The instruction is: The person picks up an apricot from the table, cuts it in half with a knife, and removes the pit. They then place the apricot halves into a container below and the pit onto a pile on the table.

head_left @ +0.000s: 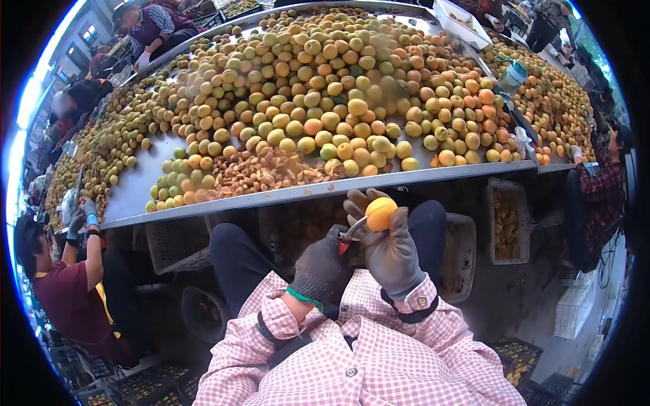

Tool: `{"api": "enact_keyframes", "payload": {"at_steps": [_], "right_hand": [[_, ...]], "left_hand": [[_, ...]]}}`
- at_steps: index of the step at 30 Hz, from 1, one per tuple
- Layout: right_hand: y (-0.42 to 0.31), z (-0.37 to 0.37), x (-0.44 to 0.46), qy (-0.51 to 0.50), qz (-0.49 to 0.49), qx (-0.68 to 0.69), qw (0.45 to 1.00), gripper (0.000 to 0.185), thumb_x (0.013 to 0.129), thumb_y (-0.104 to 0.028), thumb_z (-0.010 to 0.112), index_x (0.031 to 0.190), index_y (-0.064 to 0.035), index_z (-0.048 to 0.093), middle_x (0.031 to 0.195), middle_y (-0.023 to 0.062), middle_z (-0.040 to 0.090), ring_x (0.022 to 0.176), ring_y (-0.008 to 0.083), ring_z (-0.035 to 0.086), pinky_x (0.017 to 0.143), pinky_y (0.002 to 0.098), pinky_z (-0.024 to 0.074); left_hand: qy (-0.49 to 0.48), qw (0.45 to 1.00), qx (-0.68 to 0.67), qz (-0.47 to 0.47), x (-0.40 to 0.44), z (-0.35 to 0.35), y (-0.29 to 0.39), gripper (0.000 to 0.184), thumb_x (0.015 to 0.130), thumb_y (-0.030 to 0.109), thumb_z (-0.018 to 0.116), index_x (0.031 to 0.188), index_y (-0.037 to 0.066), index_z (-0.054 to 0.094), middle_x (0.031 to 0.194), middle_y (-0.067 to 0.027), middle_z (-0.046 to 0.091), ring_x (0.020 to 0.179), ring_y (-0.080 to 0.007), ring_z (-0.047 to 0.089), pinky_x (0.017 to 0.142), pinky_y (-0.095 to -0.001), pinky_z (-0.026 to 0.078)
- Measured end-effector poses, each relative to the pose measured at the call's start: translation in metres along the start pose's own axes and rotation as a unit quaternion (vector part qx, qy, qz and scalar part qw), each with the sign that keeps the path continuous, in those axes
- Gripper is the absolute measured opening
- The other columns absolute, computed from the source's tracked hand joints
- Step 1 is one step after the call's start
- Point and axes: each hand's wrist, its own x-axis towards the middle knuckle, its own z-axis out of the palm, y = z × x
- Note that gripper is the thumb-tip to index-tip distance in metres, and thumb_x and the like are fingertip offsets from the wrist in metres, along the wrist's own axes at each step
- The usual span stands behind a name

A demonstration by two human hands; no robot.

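Note:
Both of my hands wear dark gloves above my lap, just in front of the metal table's edge. My left hand is closed around a small tool with a red handle and a curved metal blade. The blade reaches right, to the side of an orange-yellow fruit. That fruit sits between the thumb and fingers of my right hand. Beyond the hands, a heap of brown cut pieces lies near the table edge, beside a large pile of whole fruit.
The metal table spans the view. Beneath it are a crate with fruit pieces, a pale bin and a white basket. Co-workers sit at left and right. A bottle stands at the upper right.

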Motion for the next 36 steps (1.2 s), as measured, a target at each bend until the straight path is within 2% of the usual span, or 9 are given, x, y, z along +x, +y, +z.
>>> {"api": "enact_keyframes", "payload": {"at_steps": [7,10,15,17,23,27,29,30,36], "right_hand": [[-0.016,-0.001,-0.007,-0.039,0.017,-0.189,0.981,0.052,0.095,-0.02,0.054,0.139,-0.0042,0.032,0.123,0.0122,0.054,0.1,0.0163,0.058,0.093,0.0307,0.0456],[0.004,0.002,-0.006,0.029,-0.001,-0.071,0.997,0.05,0.095,-0.026,0.053,0.136,-0.0048,0.035,0.129,0.0158,0.05,0.121,0.0253,0.048,0.1,0.0341,0.0395],[0.017,0.002,-0.006,0.068,0.007,-0.141,0.988,0.048,0.096,-0.037,0.048,0.13,-0.0047,0.041,0.124,0.015,0.054,0.118,0.0269,0.051,0.1,0.0368,0.0397],[0.027,-0.009,-0.003,0.114,0.016,0.069,0.991,0.046,0.095,-0.039,0.049,0.125,-0.0042,0.047,0.115,0.014,0.059,0.116,0.0266,0.053,0.098,0.0368,0.0416],[0.0,-0.043,0.002,0.083,0.011,-0.054,0.995,0.038,0.096,-0.029,0.05,0.129,-0.0087,0.048,0.111,0.0073,0.06,0.09,0.017,0.06,0.08,0.0286,0.0492],[-0.016,-0.038,-0.009,0.05,0.166,0.018,0.985,0.034,0.097,-0.024,0.046,0.128,-0.01,0.05,0.112,0.0051,0.059,0.089,0.0141,0.058,0.075,0.0269,0.0488],[-0.011,-0.039,-0.013,0.048,0.184,-0.011,0.982,0.033,0.097,-0.027,0.045,0.123,-0.0089,0.054,0.112,0.005,0.058,0.089,0.0156,0.058,0.077,0.028,0.0488],[-0.008,-0.007,-0.013,0.171,0.152,-0.053,0.972,0.033,0.097,-0.029,0.045,0.116,-0.0035,0.055,0.098,0.0082,0.06,0.07,0.0194,0.054,0.058,0.0279,0.0437],[0.0,-0.03,-0.02,0.133,0.215,0.087,0.963,0.03,0.094,-0.033,0.052,0.111,-0.0082,0.055,0.102,0.0057,0.059,0.09,0.0181,0.058,0.072,0.0302,0.0498]], "left_hand": [[-0.024,0.999,0.022,-0.026,0.0,-0.001,-0.008,0.029,0.079,0.019,0.066,0.106,0.011,0.06,0.084,-0.0186,0.065,0.081,-0.0378,0.064,0.068,-0.0437,0.051],[0.011,0.999,0.042,-0.017,-0.002,0.0,-0.006,0.026,0.08,0.018,0.064,0.104,0.011,0.06,0.08,-0.0185,0.065,0.076,-0.0378,0.063,0.064,-0.046,0.05],[0.038,0.997,0.074,-0.003,-0.005,0.01,-0.022,0.023,0.08,0.018,0.063,0.101,0.011,0.059,0.078,-0.0184,0.065,0.072,-0.0393,0.063,0.061,-0.0484,0.048],[0.023,0.996,0.077,-0.027,-0.008,0.015,-0.025,0.023,0.081,0.02,0.063,0.102,0.011,0.059,0.078,-0.0198,0.064,0.074,-0.0397,0.062,0.062,-0.048,0.049],[0.013,0.996,-0.079,-0.039,-0.021,0.013,-0.045,0.023,0.084,0.019,0.067,0.102,0.008,0.058,0.075,-0.0132,0.063,0.068,-0.0276,0.064,0.063,-0.0379,0.05],[0.03,0.972,-0.232,0.03,-0.014,0.006,-0.059,0.029,0.083,0.01,0.065,0.11,0.008,0.053,0.091,-0.0122,0.064,0.081,-0.0247,0.065,0.071,-0.0323,0.052],[-0.031,0.943,-0.321,-0.077,-0.009,-0.001,-0.05,0.034,0.082,0.01,0.067,0.112,0.007,0.053,0.094,-0.0096,0.065,0.084,-0.0216,0.065,0.074,-0.0321,0.052],[-0.026,0.96,-0.28,-0.001,-0.006,-0.003,-0.046,0.036,0.081,0.011,0.069,0.113,0.007,0.052,0.095,-0.009,0.065,0.085,-0.0209,0.065,0.075,-0.0318,0.051],[-0.073,0.964,-0.249,0.06,0.001,-0.021,-0.02,0.053,0.076,0.017,0.076,0.122,0.01,0.049,0.105,-0.01,0.065,0.097,-0.0235,0.064,0.084,-0.0331,0.05]]}}
